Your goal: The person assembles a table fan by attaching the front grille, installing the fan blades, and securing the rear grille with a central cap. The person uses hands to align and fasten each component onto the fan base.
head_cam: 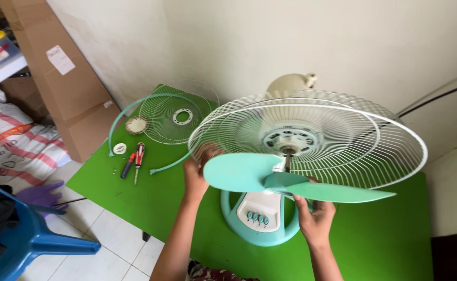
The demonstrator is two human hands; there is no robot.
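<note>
Plastic, smooth and mint green, makes up the fan blade (270, 179) at the centre of the frame, its broad rounded lobes spreading left and right from the hub. The left hand (196, 174) grips the edge of the left lobe with fingers curled; the right hand (317, 216) cups the right lobe from beneath. Behind the blade stands the rear guard (337, 138), a dished ring of thin white wire with a round motor face in its middle. Below sits the fan base (257, 218), glossy teal around a white panel with small buttons. On the matte green table (134, 203), in the upper left, lie the front guard (179, 114), a teal rim band (119, 122) and two screwdrivers (134, 161).
</note>
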